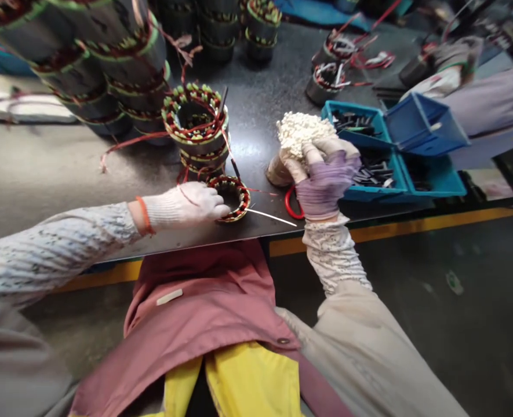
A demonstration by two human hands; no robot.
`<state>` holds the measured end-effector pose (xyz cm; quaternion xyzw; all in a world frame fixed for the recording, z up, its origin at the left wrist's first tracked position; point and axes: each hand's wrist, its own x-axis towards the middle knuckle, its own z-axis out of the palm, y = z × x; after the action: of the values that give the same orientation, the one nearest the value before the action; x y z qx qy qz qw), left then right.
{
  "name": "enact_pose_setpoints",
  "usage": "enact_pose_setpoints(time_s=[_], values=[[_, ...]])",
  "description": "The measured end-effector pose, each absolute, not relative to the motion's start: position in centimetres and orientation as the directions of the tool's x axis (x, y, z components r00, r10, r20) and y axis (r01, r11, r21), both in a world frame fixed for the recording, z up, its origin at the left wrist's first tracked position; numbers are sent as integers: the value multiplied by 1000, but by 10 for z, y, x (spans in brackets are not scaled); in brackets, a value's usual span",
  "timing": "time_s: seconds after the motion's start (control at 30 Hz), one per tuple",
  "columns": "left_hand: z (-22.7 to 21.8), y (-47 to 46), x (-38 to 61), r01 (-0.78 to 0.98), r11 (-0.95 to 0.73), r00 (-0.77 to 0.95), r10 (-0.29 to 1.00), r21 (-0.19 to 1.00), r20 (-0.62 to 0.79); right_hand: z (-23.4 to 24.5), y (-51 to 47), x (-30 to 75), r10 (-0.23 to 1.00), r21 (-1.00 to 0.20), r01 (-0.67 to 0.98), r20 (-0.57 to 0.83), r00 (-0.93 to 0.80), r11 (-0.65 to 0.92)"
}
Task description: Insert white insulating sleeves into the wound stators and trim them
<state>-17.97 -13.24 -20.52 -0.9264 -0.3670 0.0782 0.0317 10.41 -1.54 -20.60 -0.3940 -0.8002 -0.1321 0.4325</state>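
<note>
One wound stator (244,200) at the near edge of the counter (256,110); left grip (190,204) bent over its left rim (closure indeterminable). One white sleeving bundle (303,128), beyond and rightward, right grip (326,174) nearest: fingers half-curled against it, any hold indiscernible.

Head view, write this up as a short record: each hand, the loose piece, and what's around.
Left hand: white-gloved, fingers at the near wire-wound ring
Right hand: gloved, fingers at the bundle of white strands
Loose piece: thin white strand, pointing right from the ring
Behind ring: stack of wound rings
Beyond right hand: blue bins, some holding dark pieces
</note>
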Motion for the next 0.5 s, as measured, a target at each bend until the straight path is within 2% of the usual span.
enact_pose_setpoints(time_s=[0.1, 0.17, 0.23, 0.3, 0.37, 0.43, 0.5], values=[[-217, -137, -182, 680, -729, 733, 679, 77, -39, -218, -8, 102, 609, -251, 726, 741, -282, 641], [-223, -144, -181, 728, -668, 673, 739, 156, 21, -224, -7, 104, 598, -298, 672, 756, -267, 678], [-225, -150, -178, 772, -601, 611, 792, 207, 23, -223, -7, 104, 528, -306, 599, 817, -234, 740], [-224, -155, -173, 793, -574, 588, 809, 206, -11, -216, -7, 101, 417, -291, 515, 897, -146, 807], [-222, -161, -168, 797, -583, 595, 803, 156, -39, -202, -10, 94, 330, -301, 386, 944, -8, 872], [-221, -166, -164, 808, -578, 586, 809, 117, -48, -187, -16, 91, 351, -362, 204, 932, 90, 910], [-218, -169, -159, 843, -519, 528, 848, 142, -35, -174, -24, 93, 456, -462, 49, 885, 94, 886]])
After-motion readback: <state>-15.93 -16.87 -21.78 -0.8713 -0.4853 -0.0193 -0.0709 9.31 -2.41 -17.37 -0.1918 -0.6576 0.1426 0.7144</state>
